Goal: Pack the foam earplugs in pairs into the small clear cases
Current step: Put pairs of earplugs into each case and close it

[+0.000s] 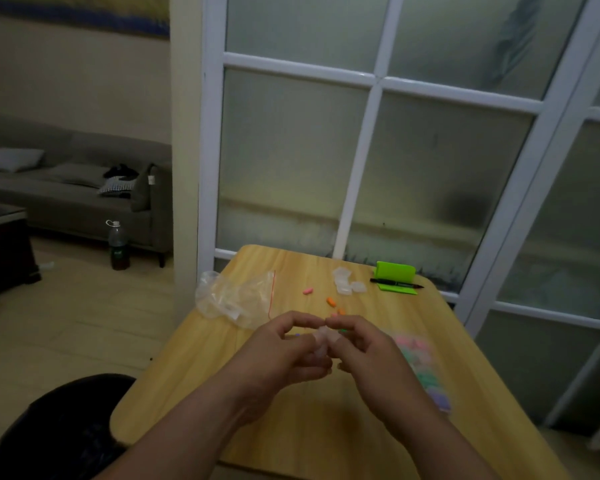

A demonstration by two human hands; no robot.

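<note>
Nearest to us, our left hand (284,348) and right hand (368,344) meet over the middle of the table (291,427). Both have their fingers curled in, pinching one small clear case (321,337) between the fingertips. The case is blurred and half covered, so we cannot tell whether its lid is up or down, nor how many plugs are inside. A green speck shows at the right fingertips and a purple one by the left. They may be plugs, but they are too small to be sure.

Just to the right of our right hand lies the plug bag (420,362), full of pastel plugs. Just beyond the hands two orange plugs (330,301) lie loose on the wood, with a pink plug (307,291) a little farther off. To the far left sits a crumpled zip bag (236,299), and at the far side a small heap of spare cases (347,284). Behind those are a marker (395,282) and a green stand (395,271).

We judge the step in hand to be filling or closing this one case. If the pair is in, the next move calls for pressing the lid shut with the fingertips without squeezing the case so hard that it springs open. We would then set it aside and pick up a matching pair, the orange ones being the closest.
</note>
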